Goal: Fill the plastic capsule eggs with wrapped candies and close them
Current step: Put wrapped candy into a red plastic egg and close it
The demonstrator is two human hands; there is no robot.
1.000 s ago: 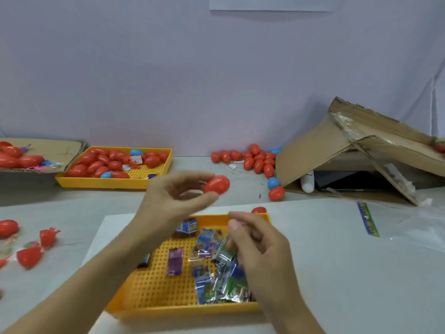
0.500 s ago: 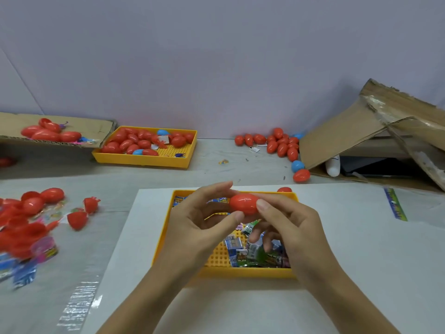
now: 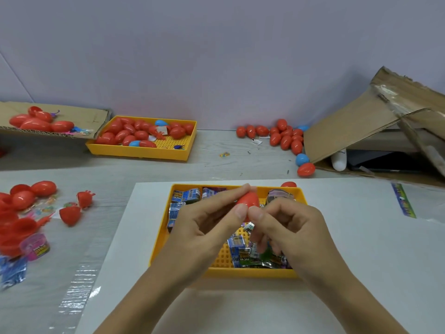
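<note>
At the centre of the frame both hands meet over a yellow tray (image 3: 159,239) on the worktop (image 3: 240,162), sharing one red capsule egg (image 3: 248,201): the left hand (image 3: 207,227) pinches it between thumb and curled forefinger, and the right hand (image 3: 289,225) has its thumb tip pressed to the egg's near side with the other fingers curled, so both hands grip it above the tray's far half. Whether the egg is fully closed cannot be told, since the fingers cover its seam. Under the hands the tray holds wrapped candies (image 3: 240,251) in blue, purple and green foil, some along its far edge and a heap at its near right. The tray stands on a white sheet (image 3: 361,249). In the upper left a second yellow tray (image 3: 142,153) carries many red eggs and a couple of blue ones, beside a flat cardboard piece (image 3: 91,116) with more red eggs. Loose red eggs (image 3: 279,137) lie at upper right, next to a torn cardboard box (image 3: 356,126). At the left edge sit more red eggs and open red halves (image 3: 69,214)
</note>
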